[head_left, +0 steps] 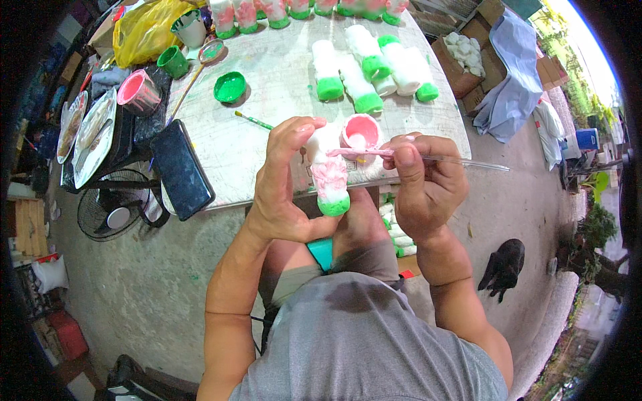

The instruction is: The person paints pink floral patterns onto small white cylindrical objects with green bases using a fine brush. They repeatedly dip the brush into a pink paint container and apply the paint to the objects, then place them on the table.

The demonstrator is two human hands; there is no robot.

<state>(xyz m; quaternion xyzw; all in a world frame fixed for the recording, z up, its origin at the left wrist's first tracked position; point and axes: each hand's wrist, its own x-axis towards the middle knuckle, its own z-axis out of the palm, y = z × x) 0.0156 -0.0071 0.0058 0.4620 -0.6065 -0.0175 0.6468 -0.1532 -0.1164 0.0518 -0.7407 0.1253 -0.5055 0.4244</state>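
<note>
My left hand (277, 180) is closed around a small white figurine (330, 175) with a green base and pink paint on its middle, held upright at the table's near edge. Between the thumb and fingers of my right hand (431, 180) is a thin paintbrush (468, 162) with a clear handle. Its pink-coated tip touches the figurine's upper part. Just behind the brush stands a cup of pink paint (362, 129). A second brush with a green handle (254, 120) lies on the table to the left of the figurine.
Several white figurines with green bases (364, 73) lie at the back right; pink-marked ones (277, 12) stand along the far edge. Left are a green paint dish (230, 87), a pink paint can (138, 92) and a phone (182, 168). A black animal (503, 266) lies on the floor.
</note>
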